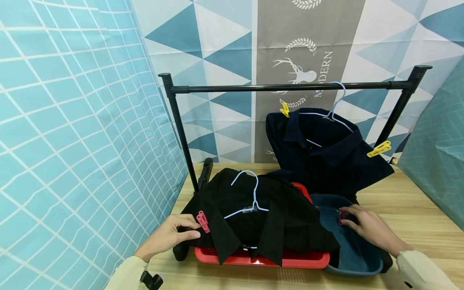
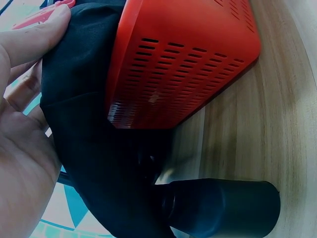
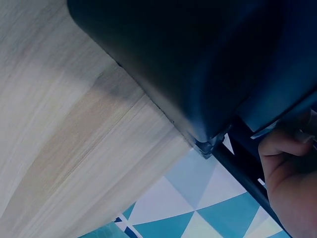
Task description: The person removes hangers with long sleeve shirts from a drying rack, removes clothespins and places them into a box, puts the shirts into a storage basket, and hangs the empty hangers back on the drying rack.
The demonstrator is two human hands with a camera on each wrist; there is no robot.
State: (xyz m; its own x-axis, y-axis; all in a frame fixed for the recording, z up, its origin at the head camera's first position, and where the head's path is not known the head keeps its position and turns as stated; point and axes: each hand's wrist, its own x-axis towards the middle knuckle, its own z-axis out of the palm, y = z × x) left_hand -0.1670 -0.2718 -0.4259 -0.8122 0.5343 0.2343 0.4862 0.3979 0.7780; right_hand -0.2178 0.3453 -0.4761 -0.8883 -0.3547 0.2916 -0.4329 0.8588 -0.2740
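Observation:
A black collared shirt (image 1: 304, 221) lies over a red basket (image 1: 304, 261), with a light blue hanger (image 1: 256, 189) inside its collar. My left hand (image 1: 175, 231) pinches the shirt's shoulder, thumb on the near side of the cloth and fingers behind. Right by those fingertips a pink clothespin (image 1: 203, 222) sits on that shoulder. Over the blue basin (image 1: 366, 257) at the right, my right hand (image 1: 369, 226) holds a reddish clothespin (image 1: 340, 218) between thumb and fingers. The right wrist view shows only part of that hand, at its right edge.
A black rack's bar (image 1: 232, 88) spans behind the basket. From it hangs a navy shirt (image 1: 333, 169) on a hanger, a yellow clothespin (image 1: 285, 109) at one shoulder and another yellow clothespin (image 1: 379, 149) at the other. A thick black rack foot (image 2: 223, 206) stands beside the basket.

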